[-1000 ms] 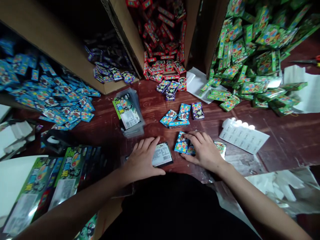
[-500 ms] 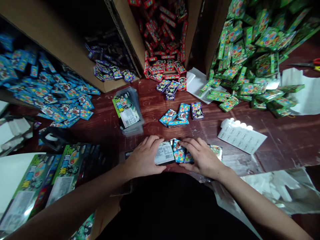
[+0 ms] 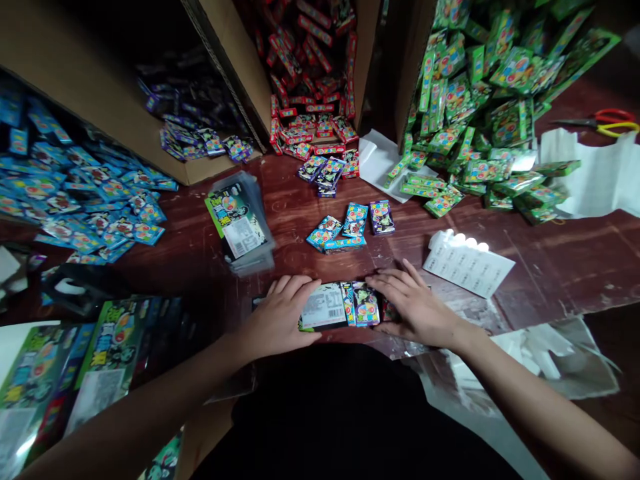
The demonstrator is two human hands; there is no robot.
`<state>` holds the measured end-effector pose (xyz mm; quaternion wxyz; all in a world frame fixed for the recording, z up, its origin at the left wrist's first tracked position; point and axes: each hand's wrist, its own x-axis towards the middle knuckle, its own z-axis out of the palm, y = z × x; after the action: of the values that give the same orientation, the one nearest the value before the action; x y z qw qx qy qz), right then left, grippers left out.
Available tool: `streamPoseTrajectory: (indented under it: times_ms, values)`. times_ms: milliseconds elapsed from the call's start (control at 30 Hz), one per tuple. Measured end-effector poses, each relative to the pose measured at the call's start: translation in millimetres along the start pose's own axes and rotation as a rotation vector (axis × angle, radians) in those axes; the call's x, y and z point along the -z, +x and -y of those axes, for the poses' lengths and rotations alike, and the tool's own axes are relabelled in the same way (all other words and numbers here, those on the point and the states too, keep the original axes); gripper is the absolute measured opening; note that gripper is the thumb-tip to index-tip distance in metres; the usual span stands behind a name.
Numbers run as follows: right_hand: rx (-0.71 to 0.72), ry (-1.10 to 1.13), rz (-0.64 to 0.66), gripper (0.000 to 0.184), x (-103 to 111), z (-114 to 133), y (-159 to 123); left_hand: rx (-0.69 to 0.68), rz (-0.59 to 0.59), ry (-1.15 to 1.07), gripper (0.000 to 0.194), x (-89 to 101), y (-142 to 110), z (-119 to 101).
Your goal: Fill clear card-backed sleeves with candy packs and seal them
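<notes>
A clear printed plastic box [image 3: 326,307] with a white barcode label lies flat at the table's near edge. My left hand [image 3: 281,319] is closed around its left part. Directly at the box's right end is a row of small candy packets: a narrow strip of blue packet [image 3: 349,303], then a purple packet [image 3: 366,305]. Curled over the right end of that row is my right hand [image 3: 411,305], thumb on the near side and fingers on the far side. A dark reddish packet partly shows under its fingers; the rest is covered.
Loose blue packets [image 3: 355,220] and purple packets [image 3: 327,173] lie beyond my hands. Flat plastic boxes [image 3: 245,233] are stacked at left, a white sticker sheet [image 3: 470,265] at right. Cardboard boxes [image 3: 220,80] of packets line the back; scissors [image 3: 607,123] lie far right.
The packet row has slid left into the box: the blue packets now show only a strip, and the purple one is in plain sight. The whole view has shifted slightly.
</notes>
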<state>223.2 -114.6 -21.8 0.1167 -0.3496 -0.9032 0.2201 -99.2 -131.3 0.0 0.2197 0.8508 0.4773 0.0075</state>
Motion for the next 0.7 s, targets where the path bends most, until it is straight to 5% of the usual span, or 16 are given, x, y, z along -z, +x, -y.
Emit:
streamPoseTrajectory:
  times_ms: [367, 700]
  values:
    - [0.055, 0.029, 0.038, 0.079, 1.8, -2.8, 22.1, -0.045, -0.034, -0.082, 0.087, -5.6, 11.6, 1.7]
    - [-0.207, -0.055, -0.193, 0.081, 0.6, 1.7, 9.4, 0.042, -0.136, -0.074, 0.085, 1.3, 14.0, -0.1]
